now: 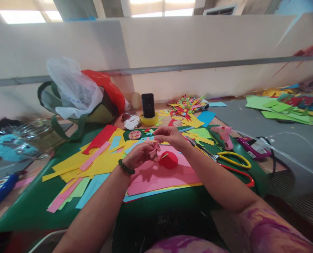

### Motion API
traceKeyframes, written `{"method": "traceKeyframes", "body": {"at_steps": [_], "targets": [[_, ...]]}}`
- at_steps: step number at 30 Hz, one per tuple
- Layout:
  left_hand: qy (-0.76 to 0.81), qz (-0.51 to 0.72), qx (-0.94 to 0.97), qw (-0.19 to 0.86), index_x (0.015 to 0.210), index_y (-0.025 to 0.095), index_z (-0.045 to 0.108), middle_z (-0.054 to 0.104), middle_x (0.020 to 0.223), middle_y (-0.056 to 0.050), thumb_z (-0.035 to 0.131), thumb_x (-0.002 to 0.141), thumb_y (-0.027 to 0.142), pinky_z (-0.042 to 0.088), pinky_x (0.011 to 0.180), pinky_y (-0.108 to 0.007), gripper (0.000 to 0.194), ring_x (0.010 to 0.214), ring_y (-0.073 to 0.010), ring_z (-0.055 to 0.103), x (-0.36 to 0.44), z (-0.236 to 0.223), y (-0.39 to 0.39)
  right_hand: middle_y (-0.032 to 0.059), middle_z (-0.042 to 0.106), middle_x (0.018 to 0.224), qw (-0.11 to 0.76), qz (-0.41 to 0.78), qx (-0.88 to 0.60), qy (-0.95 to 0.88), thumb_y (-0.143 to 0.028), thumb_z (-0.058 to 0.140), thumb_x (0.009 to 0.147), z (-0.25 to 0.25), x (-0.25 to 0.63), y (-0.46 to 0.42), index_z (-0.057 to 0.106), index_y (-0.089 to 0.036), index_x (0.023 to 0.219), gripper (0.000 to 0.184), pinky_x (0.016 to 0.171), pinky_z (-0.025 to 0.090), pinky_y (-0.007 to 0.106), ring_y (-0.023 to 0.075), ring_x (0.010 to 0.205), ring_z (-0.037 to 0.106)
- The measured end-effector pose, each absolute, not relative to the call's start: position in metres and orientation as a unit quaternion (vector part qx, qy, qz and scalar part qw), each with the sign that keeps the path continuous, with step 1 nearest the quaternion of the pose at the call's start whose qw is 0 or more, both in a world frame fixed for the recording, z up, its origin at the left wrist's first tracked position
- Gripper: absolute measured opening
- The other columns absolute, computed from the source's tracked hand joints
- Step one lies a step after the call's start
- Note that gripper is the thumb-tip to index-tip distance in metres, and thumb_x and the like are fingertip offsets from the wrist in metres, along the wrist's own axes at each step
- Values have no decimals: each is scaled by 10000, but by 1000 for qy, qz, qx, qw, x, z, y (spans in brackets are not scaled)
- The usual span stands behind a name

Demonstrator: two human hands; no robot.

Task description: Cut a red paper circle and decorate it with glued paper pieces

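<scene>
My left hand [140, 154], with a dark bead bracelet on its wrist, is closed around small pink paper strips [154, 147] above a stack of pink paper sheets [161, 175]. My right hand [169, 135] sits just beyond it, its fingers pinched on the top of the same strips. A red paper ball [168, 160] lies on the pink sheets right under both hands. Yellow, red, pink and blue paper offcuts [93, 161] are spread over the green mat [27, 211] to the left.
Yellow-handled scissors [234, 158], red-handled scissors [237, 174] and a pink glue gun [225, 135] lie to the right. A phone [148, 105] stands in a yellow tape roll at the back. A bag with plastic [74, 95] sits back left. Finished paper pieces [188, 105] are piled behind.
</scene>
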State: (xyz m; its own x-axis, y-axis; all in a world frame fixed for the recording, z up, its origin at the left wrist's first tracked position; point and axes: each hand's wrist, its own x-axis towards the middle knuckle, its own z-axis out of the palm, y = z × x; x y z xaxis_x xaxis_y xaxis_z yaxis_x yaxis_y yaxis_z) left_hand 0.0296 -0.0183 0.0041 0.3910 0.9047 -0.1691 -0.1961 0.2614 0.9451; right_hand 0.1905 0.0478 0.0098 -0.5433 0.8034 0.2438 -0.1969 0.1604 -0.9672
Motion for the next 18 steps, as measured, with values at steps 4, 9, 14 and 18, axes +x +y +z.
{"method": "traceKeyframes", "body": {"at_steps": [4, 9, 14, 18], "targets": [[476, 474, 526, 523, 837, 161, 708, 720, 919, -80, 597, 763, 379, 494, 830, -331, 256, 914, -215, 644, 31, 6, -17, -21, 641, 634, 446, 564, -272, -640, -344, 782, 581, 5, 187, 52, 680, -171, 723, 246, 549, 444, 234, 103, 580, 561], [515, 512, 576, 375, 812, 151, 744, 740, 806, -59, 714, 692, 478, 498, 778, -321, 349, 823, -208, 654, 28, 1, -12, -8, 638, 615, 436, 508, -303, -679, -327, 736, 633, -2, 184, 51, 676, -171, 695, 178, 540, 454, 245, 121, 576, 580], [514, 510, 581, 372, 831, 157, 763, 759, 804, -58, 751, 666, 406, 518, 735, -314, 300, 771, -198, 673, 26, -5, -9, -15, 630, 590, 435, 513, -300, -676, -356, 746, 642, -4, 183, 49, 669, -178, 706, 205, 530, 479, 250, 123, 550, 590], [511, 516, 587, 358, 807, 153, 768, 760, 780, -51, 743, 673, 366, 523, 724, -310, 253, 752, -193, 671, 26, -5, -9, -13, 643, 616, 431, 528, -288, -672, -392, 767, 639, -2, 182, 49, 676, -175, 747, 259, 572, 516, 264, 127, 573, 610]]}}
